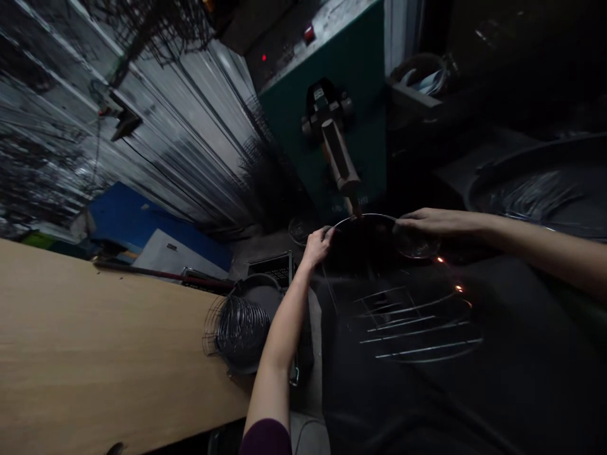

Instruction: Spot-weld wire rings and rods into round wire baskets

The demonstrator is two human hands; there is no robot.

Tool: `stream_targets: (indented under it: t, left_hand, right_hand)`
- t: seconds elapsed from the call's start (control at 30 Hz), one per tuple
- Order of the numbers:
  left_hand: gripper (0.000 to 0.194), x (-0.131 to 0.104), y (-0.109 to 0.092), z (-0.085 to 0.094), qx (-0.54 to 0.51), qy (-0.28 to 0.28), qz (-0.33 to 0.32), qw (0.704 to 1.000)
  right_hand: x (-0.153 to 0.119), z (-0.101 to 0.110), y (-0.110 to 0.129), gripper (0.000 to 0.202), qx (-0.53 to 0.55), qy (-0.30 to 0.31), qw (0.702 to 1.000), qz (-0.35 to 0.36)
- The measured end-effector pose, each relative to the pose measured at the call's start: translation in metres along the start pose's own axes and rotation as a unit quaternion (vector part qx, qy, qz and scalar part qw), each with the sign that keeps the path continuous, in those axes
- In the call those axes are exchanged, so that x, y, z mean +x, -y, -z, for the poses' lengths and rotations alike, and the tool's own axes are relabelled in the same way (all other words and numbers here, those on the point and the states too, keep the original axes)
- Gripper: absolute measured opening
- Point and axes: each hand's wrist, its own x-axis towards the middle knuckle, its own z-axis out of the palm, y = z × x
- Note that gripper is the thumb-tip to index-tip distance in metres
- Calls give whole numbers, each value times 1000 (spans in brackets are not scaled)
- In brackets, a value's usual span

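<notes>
A thin round wire rack with several parallel bars [429, 349] extends in front of me, its curved rim at the tip of a spot welder's arm [342, 158]. My left hand [317, 246] is closed on the left side of the rim, fingers pinching the wire. My right hand [420, 222] grips the rim on the right, its fingers partly in shadow. Between the two hands, the rim touches or lies very near the copper-coloured electrode [353, 207]. Orange sparks [458, 289] glow below my right hand.
The welder's green cabinet [284, 120] stands ahead. At lower left, a bundle of wire rings [241, 325] sits in a dark basin beside a wooden board [118, 341]. A large round tray with loose wires [540, 193] lies at right. A blue panel [137, 218] is at left.
</notes>
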Motion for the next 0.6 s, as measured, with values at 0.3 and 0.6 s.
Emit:
stream_targets:
  t: [0.3,0.6]
  left_hand:
    - [61,-126,19,-16,-384,-114,173,900]
    - [55,-163,-53,-88,-740,-85,362,560]
  right_hand:
    - [-43,-7,-46,43,-10,-259,961,95]
    - [-64,-6,-58,84,119,-299,942,99]
